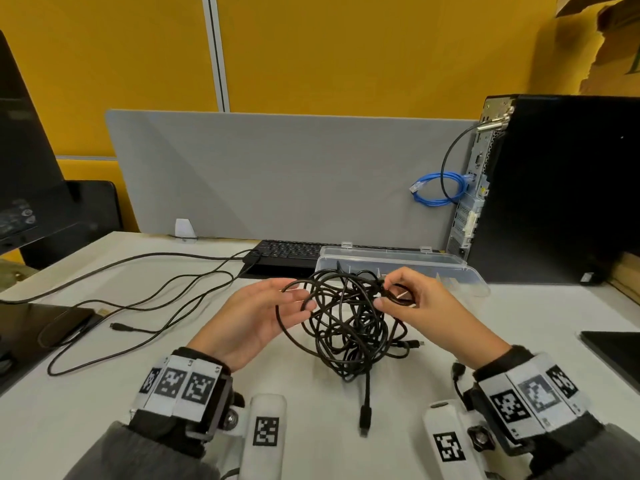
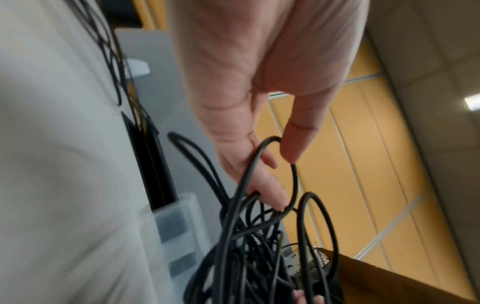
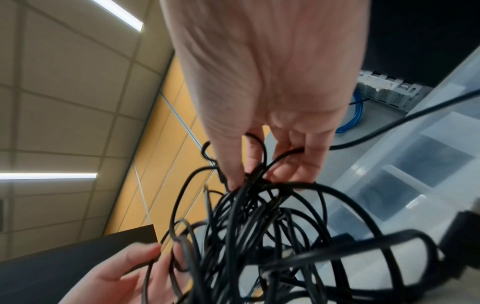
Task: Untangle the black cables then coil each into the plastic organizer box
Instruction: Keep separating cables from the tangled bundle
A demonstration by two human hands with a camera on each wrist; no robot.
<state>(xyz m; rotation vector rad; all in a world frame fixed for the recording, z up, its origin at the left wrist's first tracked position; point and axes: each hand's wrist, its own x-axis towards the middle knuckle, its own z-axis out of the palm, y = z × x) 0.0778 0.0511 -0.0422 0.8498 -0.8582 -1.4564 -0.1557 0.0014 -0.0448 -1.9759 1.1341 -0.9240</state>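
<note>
A tangled bundle of black cables (image 1: 346, 323) hangs above the white desk between both hands, one plug (image 1: 364, 415) dangling toward me. My left hand (image 1: 298, 296) is beside its left edge, fingers fairly straight, with loops draped across the fingers (image 2: 270, 191). My right hand (image 1: 382, 291) pinches several strands at the bundle's upper right, and the right wrist view shows its fingers (image 3: 298, 164) curled into the cables (image 3: 259, 226). The clear plastic organizer box (image 1: 460, 268) lies just behind the bundle with its lid up; its compartments (image 3: 415, 164) look bare.
A black keyboard (image 1: 287, 252) lies behind the box, against a grey divider (image 1: 277, 174). A PC tower (image 1: 554, 188) with a blue cable (image 1: 440, 188) stands at the back right. Thin loose cables (image 1: 138, 306) trail over the left desk near a monitor (image 1: 24, 150). A dark pad (image 1: 613, 351) lies at the right edge.
</note>
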